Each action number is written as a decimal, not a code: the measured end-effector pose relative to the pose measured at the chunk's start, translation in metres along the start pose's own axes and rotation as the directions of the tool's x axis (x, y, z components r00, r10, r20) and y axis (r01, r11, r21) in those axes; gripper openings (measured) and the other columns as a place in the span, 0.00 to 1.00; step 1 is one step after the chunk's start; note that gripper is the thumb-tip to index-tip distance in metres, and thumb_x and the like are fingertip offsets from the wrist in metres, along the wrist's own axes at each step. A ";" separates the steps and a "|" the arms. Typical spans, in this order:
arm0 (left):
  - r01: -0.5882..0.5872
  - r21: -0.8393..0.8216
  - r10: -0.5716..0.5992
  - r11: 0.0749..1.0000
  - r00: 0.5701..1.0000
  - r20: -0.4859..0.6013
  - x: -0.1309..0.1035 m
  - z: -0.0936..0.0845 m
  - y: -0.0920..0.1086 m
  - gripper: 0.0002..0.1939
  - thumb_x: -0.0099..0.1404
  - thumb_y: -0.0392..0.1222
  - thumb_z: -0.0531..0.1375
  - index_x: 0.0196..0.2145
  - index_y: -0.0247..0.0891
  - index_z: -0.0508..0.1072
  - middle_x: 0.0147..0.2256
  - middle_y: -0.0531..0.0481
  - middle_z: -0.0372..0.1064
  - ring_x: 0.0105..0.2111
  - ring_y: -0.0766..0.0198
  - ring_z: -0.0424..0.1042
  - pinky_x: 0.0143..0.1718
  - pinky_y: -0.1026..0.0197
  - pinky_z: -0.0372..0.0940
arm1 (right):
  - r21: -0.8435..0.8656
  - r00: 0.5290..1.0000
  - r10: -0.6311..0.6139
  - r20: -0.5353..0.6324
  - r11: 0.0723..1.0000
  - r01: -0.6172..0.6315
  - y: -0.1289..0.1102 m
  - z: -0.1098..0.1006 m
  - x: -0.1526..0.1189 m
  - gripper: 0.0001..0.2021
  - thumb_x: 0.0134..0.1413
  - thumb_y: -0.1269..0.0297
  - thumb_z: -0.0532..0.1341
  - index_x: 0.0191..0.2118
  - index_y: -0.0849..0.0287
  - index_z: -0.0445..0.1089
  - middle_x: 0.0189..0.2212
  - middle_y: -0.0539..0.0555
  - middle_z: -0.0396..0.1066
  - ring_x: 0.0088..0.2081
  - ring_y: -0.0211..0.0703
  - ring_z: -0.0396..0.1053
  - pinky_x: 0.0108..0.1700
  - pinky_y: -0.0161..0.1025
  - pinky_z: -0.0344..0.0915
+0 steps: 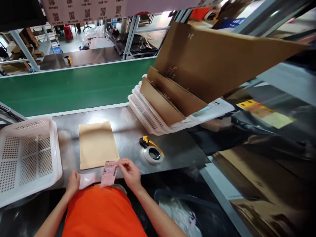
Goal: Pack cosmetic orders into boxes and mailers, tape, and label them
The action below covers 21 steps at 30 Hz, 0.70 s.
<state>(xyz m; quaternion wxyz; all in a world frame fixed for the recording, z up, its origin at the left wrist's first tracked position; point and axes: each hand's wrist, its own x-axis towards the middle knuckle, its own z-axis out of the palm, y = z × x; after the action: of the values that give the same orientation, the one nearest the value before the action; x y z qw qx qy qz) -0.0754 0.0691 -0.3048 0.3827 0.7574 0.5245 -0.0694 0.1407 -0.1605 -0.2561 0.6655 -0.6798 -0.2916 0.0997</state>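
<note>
Head view: the left hand (73,182) has its fingers closed on a pale slip (87,180); the right hand (130,173) clamps its fingers on a top corner of the label (109,174), a light edge grip best avoiding creases; pink, printed, slightly tilted, it hangs by the brown envelope (98,144) on the worktop (128,131)
</note>
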 end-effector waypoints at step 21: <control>-0.845 0.360 0.716 0.396 0.530 0.455 0.014 0.065 0.027 0.12 0.70 0.45 0.60 0.42 0.40 0.83 0.61 0.42 0.71 0.63 0.48 0.66 0.64 0.47 0.59 | -0.250 0.958 0.056 0.282 0.968 0.017 0.127 0.078 0.068 0.14 0.54 0.67 0.56 0.44 0.56 0.73 0.41 0.57 0.77 0.41 0.48 0.76 0.46 0.45 0.74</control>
<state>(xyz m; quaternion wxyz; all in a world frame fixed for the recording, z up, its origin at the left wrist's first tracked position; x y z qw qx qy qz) -0.0276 0.0325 -0.3437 0.1952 0.9743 0.0138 -0.1117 0.1887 -0.0513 -0.3688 0.5241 -0.7395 -0.3885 0.1660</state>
